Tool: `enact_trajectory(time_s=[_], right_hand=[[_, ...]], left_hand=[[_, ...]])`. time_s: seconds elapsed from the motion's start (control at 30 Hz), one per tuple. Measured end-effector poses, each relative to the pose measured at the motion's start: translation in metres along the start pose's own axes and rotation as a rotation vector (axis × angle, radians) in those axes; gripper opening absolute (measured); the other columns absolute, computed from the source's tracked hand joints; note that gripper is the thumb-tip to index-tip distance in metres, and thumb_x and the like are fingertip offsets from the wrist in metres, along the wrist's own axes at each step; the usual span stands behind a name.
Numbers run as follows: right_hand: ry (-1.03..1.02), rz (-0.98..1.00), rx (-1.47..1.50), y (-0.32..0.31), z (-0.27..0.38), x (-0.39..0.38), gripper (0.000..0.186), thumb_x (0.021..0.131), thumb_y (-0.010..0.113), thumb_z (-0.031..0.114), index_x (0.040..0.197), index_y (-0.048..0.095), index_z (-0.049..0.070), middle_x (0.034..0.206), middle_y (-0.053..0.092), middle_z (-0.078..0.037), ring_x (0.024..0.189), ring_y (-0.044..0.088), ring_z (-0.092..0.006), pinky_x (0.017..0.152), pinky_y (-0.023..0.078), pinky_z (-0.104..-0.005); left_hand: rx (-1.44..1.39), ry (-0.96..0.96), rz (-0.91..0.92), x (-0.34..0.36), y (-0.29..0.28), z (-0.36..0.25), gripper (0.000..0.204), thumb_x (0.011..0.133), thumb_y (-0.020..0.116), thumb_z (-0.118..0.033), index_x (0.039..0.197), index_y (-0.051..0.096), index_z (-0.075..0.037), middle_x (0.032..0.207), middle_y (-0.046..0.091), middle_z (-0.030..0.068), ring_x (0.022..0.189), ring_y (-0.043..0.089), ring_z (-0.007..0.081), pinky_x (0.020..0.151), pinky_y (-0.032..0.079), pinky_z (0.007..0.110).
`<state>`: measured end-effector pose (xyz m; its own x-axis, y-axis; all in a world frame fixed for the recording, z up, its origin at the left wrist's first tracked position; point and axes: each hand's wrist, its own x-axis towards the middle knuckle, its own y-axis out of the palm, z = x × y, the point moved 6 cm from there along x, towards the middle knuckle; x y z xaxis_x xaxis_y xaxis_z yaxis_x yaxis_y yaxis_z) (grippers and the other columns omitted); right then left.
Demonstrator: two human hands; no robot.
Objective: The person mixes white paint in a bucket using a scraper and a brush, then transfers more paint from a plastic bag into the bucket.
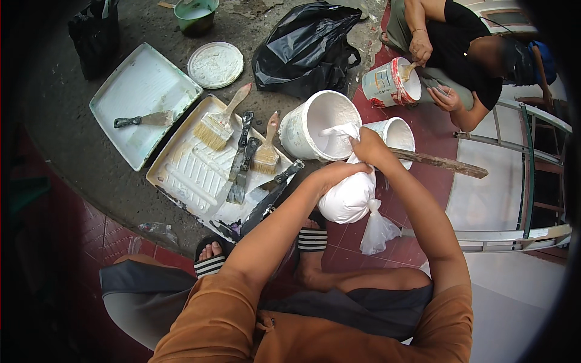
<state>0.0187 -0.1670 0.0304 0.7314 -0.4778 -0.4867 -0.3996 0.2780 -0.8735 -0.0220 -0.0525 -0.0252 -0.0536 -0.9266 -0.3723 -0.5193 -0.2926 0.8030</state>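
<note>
A plump plastic bag of white powder (346,198) hangs between my two hands in front of the big white bucket (295,134). My left hand (333,175) is closed around the bag's upper side. My right hand (370,149) grips its gathered neck, and the loose white end reaches over the bucket's rim into its mouth. A knotted clear tail hangs from the bag's lower right. White residue coats the bucket's inside. Just right of it stands a smaller white bucket (400,136), with a worn wooden stick (439,162) extending beside it.
To the left lie a tray (175,196) with brushes and scrapers, and another tray (142,81) holding a putty knife (144,119). Behind are a white lid (215,64), a black plastic bag (305,48) and a green bowl (195,17). A co-worker holds a brush over a paint bucket (381,85); a ladder (514,236) lies right.
</note>
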Motion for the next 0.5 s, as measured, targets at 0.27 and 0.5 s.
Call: enact_trajectory(time_s=[0.27,0.5], right_hand=[[-0.024,-0.123,0.068,0.001,-0.006,0.006,0.032,0.096,0.063,0.022,0.108,0.066,-0.007,0.102,0.071,-0.027,0.092,0.071,-0.0394,0.086,0.053,-0.0456],[0.18,0.167,0.836,0.015,-0.011,0.006,0.038,0.093,0.062,0.009,0.129,0.056,-0.004,0.091,0.069,-0.012,0.073,0.067,-0.0167,0.066,0.056,-0.0336]], left_hand=[[-0.033,0.025,0.012,-0.002,0.001,-0.003,0.054,0.082,0.076,-0.041,0.115,0.067,0.001,0.101,0.073,0.0126,0.082,0.073,0.0204,0.073,0.059,0.032],[-0.021,-0.004,-0.001,-0.003,0.002,0.0,0.055,0.081,0.077,-0.041,0.114,0.067,0.002,0.101,0.073,0.0135,0.081,0.073,0.0225,0.072,0.059,0.033]])
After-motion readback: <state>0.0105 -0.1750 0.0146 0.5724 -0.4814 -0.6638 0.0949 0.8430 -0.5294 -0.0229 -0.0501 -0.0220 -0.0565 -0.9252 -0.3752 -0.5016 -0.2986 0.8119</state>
